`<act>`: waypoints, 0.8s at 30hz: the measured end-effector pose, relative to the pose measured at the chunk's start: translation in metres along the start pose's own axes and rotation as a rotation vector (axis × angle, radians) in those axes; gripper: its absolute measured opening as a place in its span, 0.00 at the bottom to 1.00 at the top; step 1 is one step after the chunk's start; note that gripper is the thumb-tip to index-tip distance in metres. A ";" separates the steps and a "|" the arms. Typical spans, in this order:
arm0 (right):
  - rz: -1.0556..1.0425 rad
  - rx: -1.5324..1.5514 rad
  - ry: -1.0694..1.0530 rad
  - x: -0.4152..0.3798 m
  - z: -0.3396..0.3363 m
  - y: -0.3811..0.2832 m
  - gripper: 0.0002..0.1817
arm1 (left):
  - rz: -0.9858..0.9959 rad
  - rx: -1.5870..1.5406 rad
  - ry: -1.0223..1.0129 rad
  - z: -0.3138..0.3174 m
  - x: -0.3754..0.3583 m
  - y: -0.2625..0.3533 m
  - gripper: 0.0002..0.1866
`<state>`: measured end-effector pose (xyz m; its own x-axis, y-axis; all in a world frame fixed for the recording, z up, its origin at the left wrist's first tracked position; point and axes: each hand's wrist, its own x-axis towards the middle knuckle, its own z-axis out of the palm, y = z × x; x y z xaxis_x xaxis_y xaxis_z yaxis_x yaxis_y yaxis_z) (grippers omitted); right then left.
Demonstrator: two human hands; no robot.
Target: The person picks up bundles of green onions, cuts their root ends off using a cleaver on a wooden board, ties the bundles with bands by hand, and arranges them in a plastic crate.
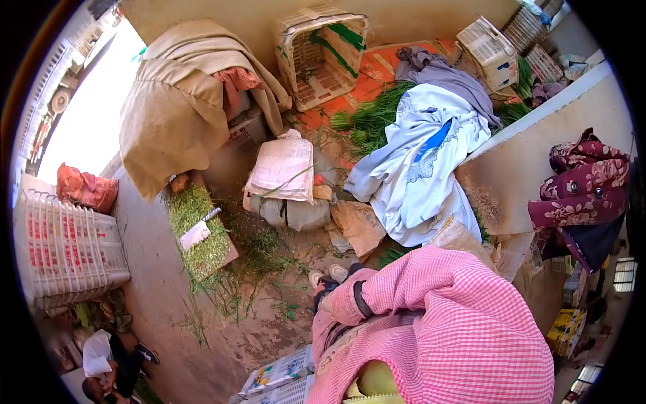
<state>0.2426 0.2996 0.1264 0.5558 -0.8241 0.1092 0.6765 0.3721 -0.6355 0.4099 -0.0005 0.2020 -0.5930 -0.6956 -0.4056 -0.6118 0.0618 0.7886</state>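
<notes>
My right arm, in a pink checked sleeve (397, 289) with a dark band at the wrist, is bent across my lap. Only a little of my right hand (327, 305) shows past the cuff, and its fingers cannot be made out. My left hand is out of sight. Ahead and to the left, a board (227, 254) lies on the floor under finely chopped greens (190, 210). A broad-bladed knife (194, 236) rests on the greens, untouched. Beyond my feet is a low seat of bundled sacks (284, 168).
Cut stalks (245, 269) litter the floor. A blue-white cloth (424, 155) partly covers long green bunches (377, 121). Crates stand around: one tipped crate (293, 74) at the wall, stacked crates (74, 249) at left. Brown cloth (171, 114) drapes a pile. Another person (101, 360) sits lower left.
</notes>
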 end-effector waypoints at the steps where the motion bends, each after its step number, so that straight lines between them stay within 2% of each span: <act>1: 0.457 -0.539 0.467 -0.008 0.017 -0.030 0.24 | 0.021 -0.009 -0.014 0.005 0.013 0.008 0.42; 2: 0.916 -1.058 0.944 -0.020 0.023 -0.048 0.23 | 0.033 -0.021 -0.047 0.013 0.023 0.016 0.42; 3: 0.909 -1.058 0.962 -0.036 0.019 -0.056 0.23 | 0.039 -0.026 -0.081 0.023 0.030 0.023 0.42; 5: 0.827 -0.864 1.185 -0.065 0.008 -0.065 0.21 | 0.033 -0.030 -0.160 0.046 0.038 0.033 0.42; 6: 0.647 -0.782 1.539 -0.072 -0.002 -0.061 0.21 | 0.020 -0.030 -0.201 0.059 0.041 0.037 0.42; 7: 0.724 -0.749 1.477 -0.094 -0.012 -0.057 0.22 | 0.005 -0.032 -0.246 0.073 0.043 0.040 0.41; 11: 0.649 -0.770 1.640 -0.190 -0.040 -0.060 0.25 | -0.107 -0.020 -0.406 0.138 0.046 0.045 0.41; 14: 0.667 -0.711 1.711 -0.278 -0.081 -0.063 0.25 | -0.220 0.019 -0.494 0.195 0.050 0.051 0.40; 15: 0.582 -0.616 1.769 -0.309 -0.098 -0.067 0.25 | -0.260 0.032 -0.518 0.219 0.055 0.055 0.40; 17: 0.760 -0.596 1.705 -0.378 -0.145 -0.074 0.27 | -0.338 0.046 -0.557 0.274 0.066 0.063 0.40; 18: 0.923 -0.675 1.674 -0.408 -0.168 -0.076 0.27 | -0.388 0.064 -0.580 0.302 0.071 0.069 0.40; 19: 0.919 -0.660 1.657 -0.442 -0.189 -0.074 0.27 | -0.440 0.091 -0.603 0.330 0.074 0.072 0.40; 21: 0.826 -0.365 1.804 -0.517 -0.227 -0.080 0.28 | -0.526 0.131 -0.645 0.391 0.083 0.083 0.39; 23: 0.948 -0.372 1.842 -0.580 -0.262 -0.083 0.23 | -0.590 0.170 -0.678 0.444 0.096 0.092 0.39; 24: 0.981 -0.312 1.873 -0.615 -0.278 -0.083 0.29 | -0.618 0.190 -0.692 0.465 0.105 0.097 0.39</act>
<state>-0.2896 0.6564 -0.1007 -0.5579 0.1266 -0.8202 0.3501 0.9320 -0.0943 0.0446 0.2652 0.0210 -0.2770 -0.0685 -0.9584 -0.9602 -0.0178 0.2787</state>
